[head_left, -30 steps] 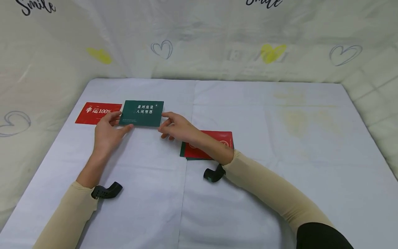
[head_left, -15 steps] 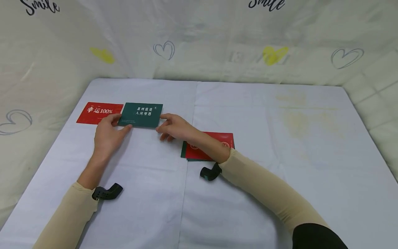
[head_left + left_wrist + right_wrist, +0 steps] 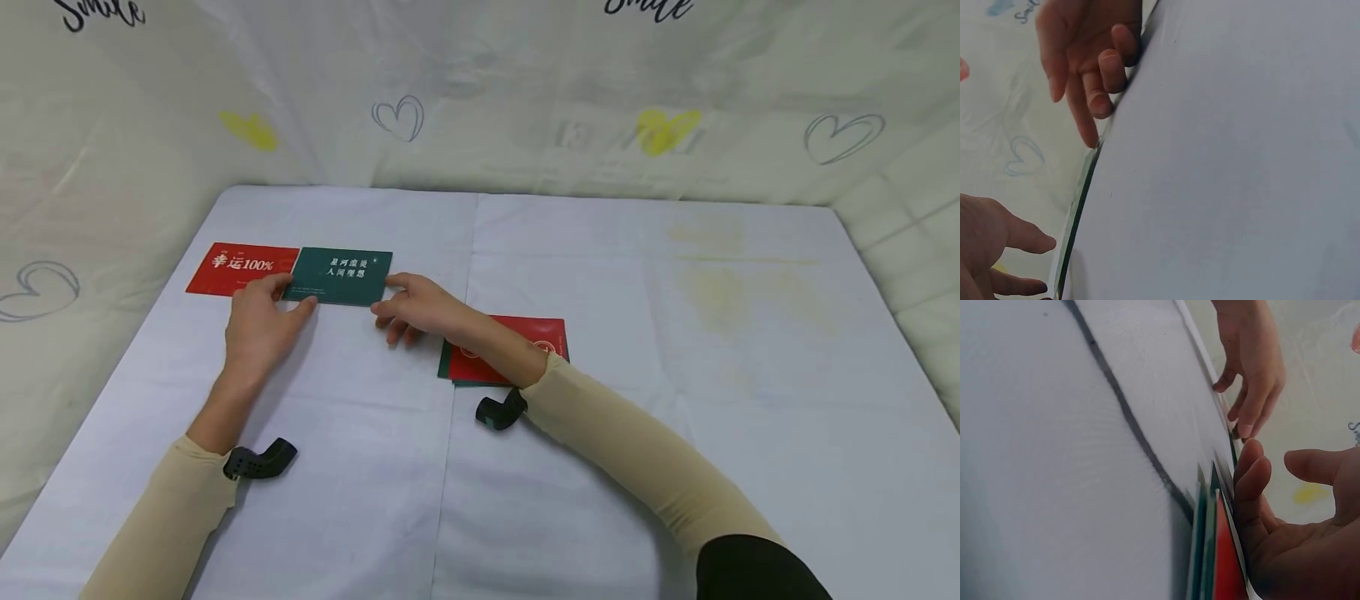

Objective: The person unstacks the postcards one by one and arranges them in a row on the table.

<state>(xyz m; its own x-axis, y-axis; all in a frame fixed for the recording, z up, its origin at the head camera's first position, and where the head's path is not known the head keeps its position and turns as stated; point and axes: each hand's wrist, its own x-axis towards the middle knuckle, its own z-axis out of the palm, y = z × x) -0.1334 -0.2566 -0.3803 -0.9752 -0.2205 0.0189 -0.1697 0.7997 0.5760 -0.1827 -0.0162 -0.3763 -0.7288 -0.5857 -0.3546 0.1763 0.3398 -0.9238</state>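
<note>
A dark green card (image 3: 339, 275) with white lettering lies flat on the white-covered table (image 3: 637, 333). Its left edge meets a red card (image 3: 238, 267). My left hand (image 3: 288, 293) touches the green card's near left corner with thumb and forefinger. My right hand (image 3: 386, 293) touches its right edge with relaxed fingers. The left wrist view shows the green card's thin edge (image 3: 1082, 200) lying flat, with my left hand (image 3: 997, 250) below it and my right hand (image 3: 1085, 56) above. A small stack of red and green cards (image 3: 536, 333) lies partly under my right forearm; this card stack (image 3: 1207, 550) shows edge-on beside my right hand (image 3: 1285, 512).
A pale sheet printed with hearts (image 3: 480, 100) walls in the table at the back and both sides. A seam in the cloth (image 3: 457, 333) runs down the middle of the table. Bare cloth stretches over the right half (image 3: 750, 317).
The green card has slid a little to the left, closing the small gap to the red card. Both hands stayed at its edges.
</note>
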